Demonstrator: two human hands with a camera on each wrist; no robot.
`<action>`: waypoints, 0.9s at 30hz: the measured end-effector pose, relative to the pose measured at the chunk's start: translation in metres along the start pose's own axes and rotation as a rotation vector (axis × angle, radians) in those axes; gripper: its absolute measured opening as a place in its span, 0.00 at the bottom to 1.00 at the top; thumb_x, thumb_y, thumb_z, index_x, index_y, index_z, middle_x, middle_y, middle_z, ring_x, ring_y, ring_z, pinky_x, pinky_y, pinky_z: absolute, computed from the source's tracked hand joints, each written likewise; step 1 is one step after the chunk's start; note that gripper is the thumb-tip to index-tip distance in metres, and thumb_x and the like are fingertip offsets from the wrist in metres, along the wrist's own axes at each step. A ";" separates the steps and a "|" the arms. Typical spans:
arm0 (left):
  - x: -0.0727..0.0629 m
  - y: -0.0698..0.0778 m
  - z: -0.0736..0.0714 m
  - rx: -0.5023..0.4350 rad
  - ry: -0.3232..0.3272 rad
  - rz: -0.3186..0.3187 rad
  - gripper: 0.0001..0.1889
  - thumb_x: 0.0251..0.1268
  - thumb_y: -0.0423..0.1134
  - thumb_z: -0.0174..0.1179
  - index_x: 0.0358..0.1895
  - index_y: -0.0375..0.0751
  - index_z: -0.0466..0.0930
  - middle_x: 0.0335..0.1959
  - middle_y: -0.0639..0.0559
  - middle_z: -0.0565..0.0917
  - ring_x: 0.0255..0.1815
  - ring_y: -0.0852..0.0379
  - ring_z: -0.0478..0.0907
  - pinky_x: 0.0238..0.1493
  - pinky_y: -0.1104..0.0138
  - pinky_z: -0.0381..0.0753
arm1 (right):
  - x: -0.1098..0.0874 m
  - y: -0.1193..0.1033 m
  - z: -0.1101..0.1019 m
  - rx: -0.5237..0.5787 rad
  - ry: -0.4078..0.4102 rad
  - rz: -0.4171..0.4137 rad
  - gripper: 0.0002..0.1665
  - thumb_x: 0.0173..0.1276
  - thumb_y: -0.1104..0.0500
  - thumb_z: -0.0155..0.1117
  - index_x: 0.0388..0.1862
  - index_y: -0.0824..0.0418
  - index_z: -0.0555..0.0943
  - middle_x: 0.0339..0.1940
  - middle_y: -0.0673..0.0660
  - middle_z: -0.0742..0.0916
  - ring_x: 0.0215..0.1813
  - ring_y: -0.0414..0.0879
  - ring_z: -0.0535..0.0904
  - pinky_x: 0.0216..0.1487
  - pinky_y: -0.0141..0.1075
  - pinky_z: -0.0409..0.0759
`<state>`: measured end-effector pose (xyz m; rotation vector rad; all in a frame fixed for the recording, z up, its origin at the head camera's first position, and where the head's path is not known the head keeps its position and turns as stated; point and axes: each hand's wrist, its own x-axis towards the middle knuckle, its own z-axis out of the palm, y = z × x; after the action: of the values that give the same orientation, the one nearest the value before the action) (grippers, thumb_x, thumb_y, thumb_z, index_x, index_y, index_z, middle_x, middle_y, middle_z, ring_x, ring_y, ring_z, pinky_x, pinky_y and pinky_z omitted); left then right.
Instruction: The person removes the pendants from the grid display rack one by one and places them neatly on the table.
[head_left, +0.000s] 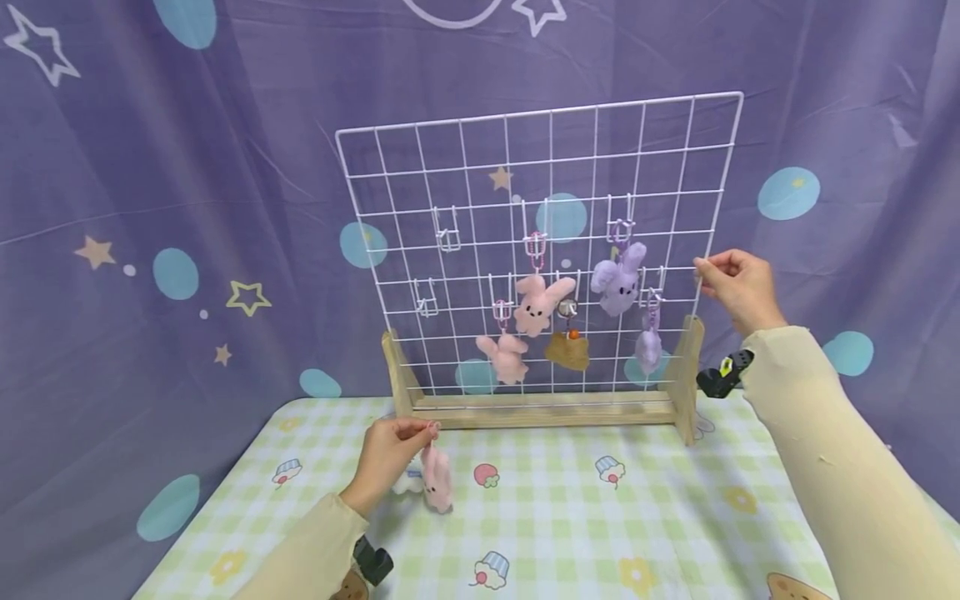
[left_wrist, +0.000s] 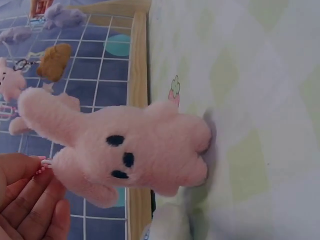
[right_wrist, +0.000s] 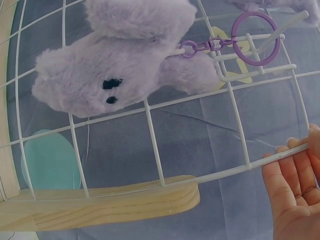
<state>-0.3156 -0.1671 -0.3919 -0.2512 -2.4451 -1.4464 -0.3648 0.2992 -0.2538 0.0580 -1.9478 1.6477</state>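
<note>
My left hand (head_left: 386,454) pinches the pink bead chain of a pink bunny plush keychain (head_left: 437,481), low over the tablecloth. In the left wrist view, the plush (left_wrist: 130,145) hangs with its stitched face toward the camera; its feet are at or just above the cloth. My right hand (head_left: 738,283) grips the right edge wire of a white wire grid rack (head_left: 551,112). Closest to that hand in the right wrist view is a purple plush (right_wrist: 110,75), hung from a hook by a purple ring (right_wrist: 255,39). A white object (head_left: 408,482) lies partly hidden behind my left hand.
On the grid hang a purple bunny (head_left: 618,285), another purple plush (head_left: 648,350), two pink bunnies (head_left: 534,310) and a brown plush (head_left: 567,352). Two white hooks (head_left: 448,241) are at the left. A wooden stand (head_left: 540,414) supports the grid before a purple curtain (head_left: 150,350).
</note>
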 end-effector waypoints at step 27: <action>0.026 -0.025 0.022 -0.036 -0.029 -0.083 0.06 0.57 0.35 0.66 0.36 0.37 0.86 0.28 0.48 0.86 0.29 0.61 0.80 0.31 0.74 0.77 | -0.002 0.001 0.002 -0.045 0.015 0.002 0.07 0.66 0.57 0.61 0.30 0.58 0.75 0.20 0.39 0.78 0.27 0.29 0.77 0.33 0.23 0.80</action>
<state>-0.3511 -0.1597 -0.4137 -0.1811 -2.4809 -1.5329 -0.3642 0.2974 -0.2557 0.0262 -1.9736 1.6002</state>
